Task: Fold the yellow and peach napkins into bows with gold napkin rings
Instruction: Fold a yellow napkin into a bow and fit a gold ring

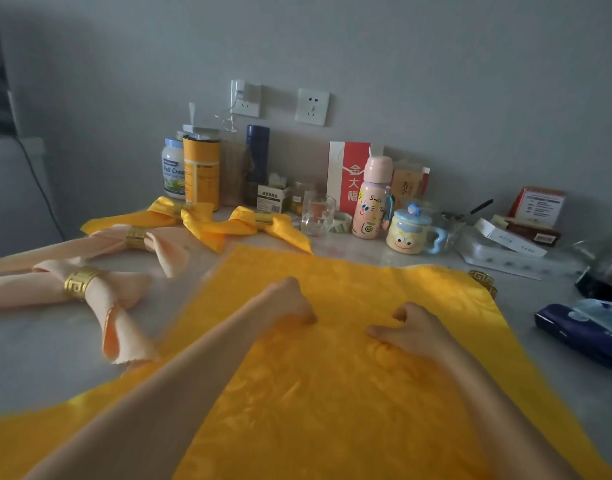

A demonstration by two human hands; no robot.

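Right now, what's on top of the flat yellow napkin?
Both hands: left hand and right hand rest on the yellow napkin, fingers curled. Whether they pinch cloth is unclear; forearms hide the cloth under them.

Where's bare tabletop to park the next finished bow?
Bare tabletop front-left, between near peach bow and flat yellow napkin. Narrow strip right, between napkin and blue wipes pack. Back row along wall crowded: orange can, pink bottle, yellow mug.
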